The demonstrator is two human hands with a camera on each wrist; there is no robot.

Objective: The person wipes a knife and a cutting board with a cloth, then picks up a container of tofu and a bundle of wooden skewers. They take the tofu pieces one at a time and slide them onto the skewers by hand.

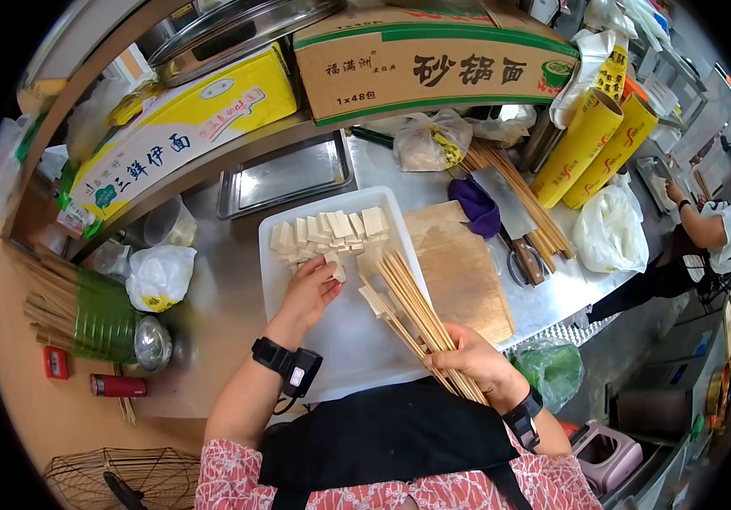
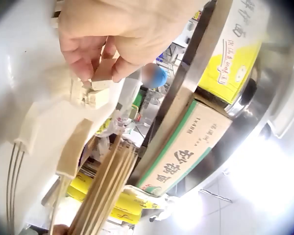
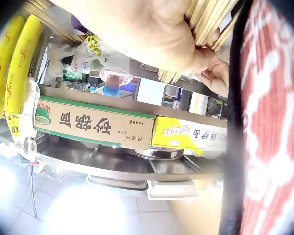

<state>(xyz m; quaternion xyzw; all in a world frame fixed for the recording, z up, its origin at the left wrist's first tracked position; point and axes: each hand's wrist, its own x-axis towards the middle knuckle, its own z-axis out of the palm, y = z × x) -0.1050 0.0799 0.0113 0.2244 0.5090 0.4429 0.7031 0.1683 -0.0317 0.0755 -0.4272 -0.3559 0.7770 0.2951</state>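
The left hand (image 1: 307, 293) pinches a pale block (image 1: 335, 267) between thumb and fingers, over the white tray (image 1: 273, 289); the left wrist view shows the same pinch (image 2: 104, 73). Rows of similar pale blocks (image 1: 340, 225) lie at the tray's far end. A bundle of wooden sticks (image 1: 420, 297) is gripped by the right hand (image 1: 471, 361) at the tray's near right edge. Some sticks carry pale blocks at their far ends (image 1: 374, 301). In the right wrist view the right hand (image 3: 152, 29) wraps round the sticks (image 3: 208, 22).
A wooden board (image 1: 459, 263) lies right of the tray, with a cleaver (image 1: 505, 204), purple cloth (image 1: 472, 207) and more sticks beyond. Yellow rolls (image 1: 578, 144) stand at the back right. A metal tray (image 1: 285, 178) lies behind, under a shelf with boxes. Another person stands at far right.
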